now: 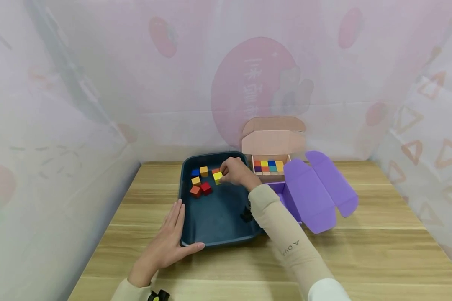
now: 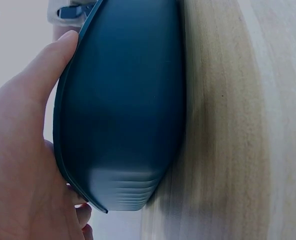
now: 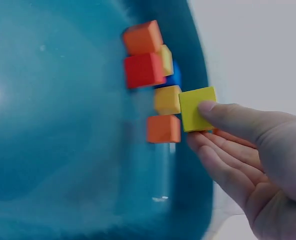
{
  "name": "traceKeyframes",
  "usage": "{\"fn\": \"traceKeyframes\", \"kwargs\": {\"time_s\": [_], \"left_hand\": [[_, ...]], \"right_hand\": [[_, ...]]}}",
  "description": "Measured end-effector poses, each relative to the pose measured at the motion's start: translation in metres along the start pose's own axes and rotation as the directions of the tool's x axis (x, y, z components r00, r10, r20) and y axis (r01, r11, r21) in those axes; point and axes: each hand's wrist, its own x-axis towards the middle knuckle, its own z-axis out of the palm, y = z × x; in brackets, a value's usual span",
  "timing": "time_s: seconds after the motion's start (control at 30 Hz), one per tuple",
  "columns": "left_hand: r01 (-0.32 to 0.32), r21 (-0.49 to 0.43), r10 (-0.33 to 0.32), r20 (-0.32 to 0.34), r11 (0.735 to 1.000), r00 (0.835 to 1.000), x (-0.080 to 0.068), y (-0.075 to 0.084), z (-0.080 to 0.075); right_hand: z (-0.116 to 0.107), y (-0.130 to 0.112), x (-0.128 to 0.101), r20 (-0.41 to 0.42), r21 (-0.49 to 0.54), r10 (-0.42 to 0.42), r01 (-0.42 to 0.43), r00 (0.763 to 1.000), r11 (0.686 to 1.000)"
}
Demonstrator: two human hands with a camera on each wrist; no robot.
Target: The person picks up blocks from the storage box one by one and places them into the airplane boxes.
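My right hand [image 1: 236, 170] pinches a yellow cube [image 3: 192, 116] between thumb and fingers, above the far part of the dark blue tray [image 1: 218, 221]. Below it in the tray lie a red cube [image 1: 206, 188], a blue cube [image 1: 195, 172], two yellow-orange cubes, and two orange ones, one partly hidden behind the held cube in the head view. At the tray's near left corner, my left hand [image 1: 167, 244] rests against the rim. Its fingers lie straight along the left side, with the thumb stretched along the front edge.
Behind the tray to the right stands an open cardboard box [image 1: 273, 144] holding several coloured blocks. Nearer, an open purple box [image 1: 310, 194] has its lid folded out to the right; my right forearm partly covers it. Wooden tabletop [image 1: 384, 251] surrounds them, with printed curtains behind.
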Motion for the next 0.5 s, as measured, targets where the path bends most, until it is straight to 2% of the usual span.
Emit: {"fn": "traceKeyframes", "kwargs": {"time_s": [0.27,0.5], "left_hand": [[0.007,-0.003,-0.007,-0.003,1.000,1.000,0.002,0.001,-0.002],[0.002,0.002,-0.002,-0.003,1.000,1.000,0.005,0.001,0.001]], "right_hand": [[-0.031,-0.010,-0.026,-0.011,0.028,-0.010,0.011,1.000,1.000],[-0.051,-0.005,-0.053,-0.031,0.044,0.013,-0.012,0.999,0.999]]}}
